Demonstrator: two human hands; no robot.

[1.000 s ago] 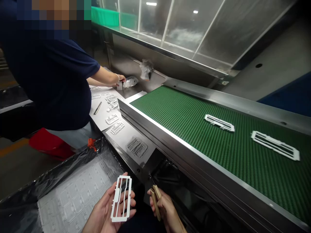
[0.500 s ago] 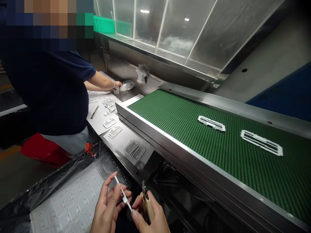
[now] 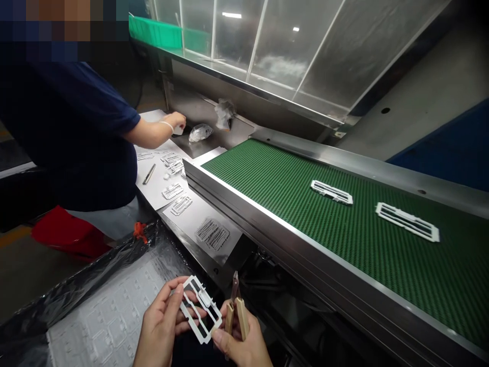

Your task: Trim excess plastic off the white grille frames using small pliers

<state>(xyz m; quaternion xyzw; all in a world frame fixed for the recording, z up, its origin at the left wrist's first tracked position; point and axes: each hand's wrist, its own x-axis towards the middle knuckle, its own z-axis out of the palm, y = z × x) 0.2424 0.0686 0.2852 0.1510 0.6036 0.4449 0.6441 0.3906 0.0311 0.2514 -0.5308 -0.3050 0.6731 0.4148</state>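
At the bottom of the view my left hand [image 3: 162, 323] holds a white plastic frame [image 3: 201, 308] with long slots, tilted flat towards me. My right hand [image 3: 242, 344] grips small cutters [image 3: 236, 308] with tan handles, their metal tip pointing up, and its thumb touches the frame's near corner. Two more white frames [image 3: 331, 192] [image 3: 407, 221] lie apart on the green conveyor belt [image 3: 290, 193] to my right.
A person in a dark blue shirt [image 3: 80, 132] stands at the left, one hand [image 3: 174, 120] over a steel table with paper sheets [image 3: 171, 188] and white parts. A black-lined bin with a clear moulded tray [image 3: 110, 316] sits below my hands. The conveyor's steel rail [image 3: 267, 224] runs diagonally.
The frame in my left hand has turned from edge-on to flat, facing me. My right hand with the cutters has stayed close beside it. The other person's hand lifted from the small box.
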